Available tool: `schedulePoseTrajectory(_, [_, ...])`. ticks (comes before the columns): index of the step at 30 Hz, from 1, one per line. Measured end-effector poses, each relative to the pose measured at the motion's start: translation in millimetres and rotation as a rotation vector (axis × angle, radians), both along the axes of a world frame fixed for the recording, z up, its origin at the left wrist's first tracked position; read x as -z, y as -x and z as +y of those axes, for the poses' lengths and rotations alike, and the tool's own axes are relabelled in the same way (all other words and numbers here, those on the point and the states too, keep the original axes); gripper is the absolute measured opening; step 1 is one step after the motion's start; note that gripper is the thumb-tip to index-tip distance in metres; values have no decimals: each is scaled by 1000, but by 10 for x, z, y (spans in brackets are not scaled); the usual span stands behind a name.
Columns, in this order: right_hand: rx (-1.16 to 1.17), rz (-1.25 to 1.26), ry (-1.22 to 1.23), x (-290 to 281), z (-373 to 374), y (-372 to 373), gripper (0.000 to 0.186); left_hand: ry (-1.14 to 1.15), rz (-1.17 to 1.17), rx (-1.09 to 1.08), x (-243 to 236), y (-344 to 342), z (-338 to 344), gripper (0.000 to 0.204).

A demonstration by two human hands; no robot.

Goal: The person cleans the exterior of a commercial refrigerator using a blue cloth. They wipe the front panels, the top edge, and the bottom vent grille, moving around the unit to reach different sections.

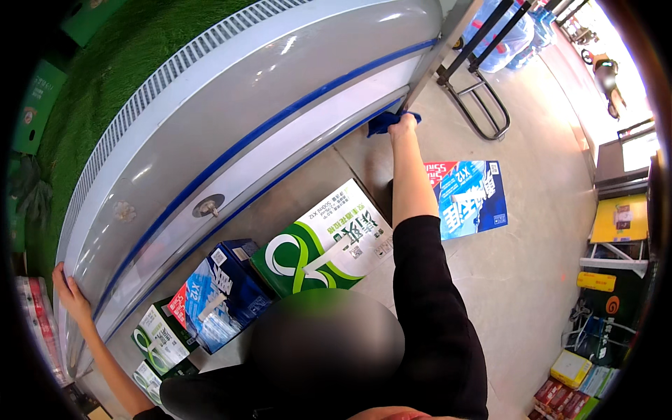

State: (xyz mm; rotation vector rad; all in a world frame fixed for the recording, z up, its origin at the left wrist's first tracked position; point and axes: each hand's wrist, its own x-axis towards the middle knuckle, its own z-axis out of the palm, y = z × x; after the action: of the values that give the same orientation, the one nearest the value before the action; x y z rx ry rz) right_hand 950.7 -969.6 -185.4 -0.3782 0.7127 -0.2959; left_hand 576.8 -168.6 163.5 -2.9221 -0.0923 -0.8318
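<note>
A long grey-and-white display case [294, 66] with blue trim curves across the upper left; a round metal lock [208, 206] sits on its lower panel. Down at the far right end of its bottom edge, my right hand [403, 127] is closed around a blue cloth [383, 124], which touches the case. My left hand [73, 299] rests on the case's left end, fingers stretched along the surface and holding nothing. Below the case stand a white-and-green carton [329, 241], a blue-and-red carton [222, 294] and smaller green-and-white cartons [162, 336].
Another blue-and-red carton [470, 196] is right of my right forearm. A black metal stand [483, 105] and large water bottles [514, 42] are at the upper right. Shelves with yellow boxes [621, 218] line the right side. Green artificial turf [168, 35] lies behind the case.
</note>
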Motion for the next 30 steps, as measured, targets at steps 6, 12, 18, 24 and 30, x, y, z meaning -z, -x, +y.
schedulePoseTrajectory(6, [62, 78, -225, -497, 162, 171, 35, -10, 23, -17, -73, 23, -48, 43])
schedulePoseTrajectory(12, [-172, -205, 127, -1920, 303, 782, 17, -19, 14, -50, -107, 228, 4, 41])
schedulePoseTrajectory(18, [152, -129, 1147, -1729, 636, 763, 26, -17, 23, -46, -62, 79, -45, 40])
schedulePoseTrajectory(24, [91, 103, 1512, -1406, 1452, 1057, 43, -52, 2, -49, -131, 147, -105, 37])
schedulePoseTrajectory(30, [-279, -108, 1722, -1494, 2329, 1939, 33, -24, -18, -50, -108, -5, -252, 36])
